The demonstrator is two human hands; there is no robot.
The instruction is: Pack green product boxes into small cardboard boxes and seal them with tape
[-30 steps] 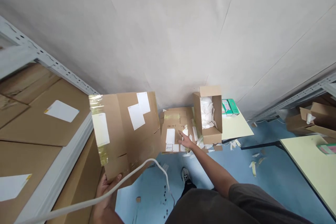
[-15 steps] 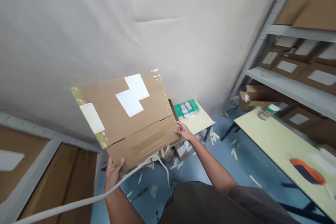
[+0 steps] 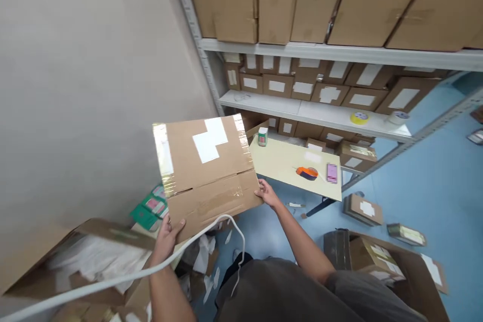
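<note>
A cardboard box (image 3: 211,181) with white labels and strips of clear tape is held up in front of me, tilted. My left hand (image 3: 168,236) grips its lower left corner, thumb on the front face. On the lower right edge, my right hand (image 3: 267,193) pinches the cardboard between thumb and fingers. A white cable (image 3: 124,279) crosses in front of my left forearm. Behind the box, green packages (image 3: 151,209) lie partly hidden at the left. How deep the box is cannot be seen.
A pale table (image 3: 279,161) carries an orange tape dispenser (image 3: 307,173), a phone (image 3: 331,173) and a small green carton (image 3: 263,137). Shelving (image 3: 324,50) full of boxes stands behind it. Open cartons (image 3: 101,261) sit lower left; another large carton (image 3: 418,282) is lower right.
My view has swung to the right, bringing the shelving and the table in front of me. Both hands still hold the box, which has turned along with me.
</note>
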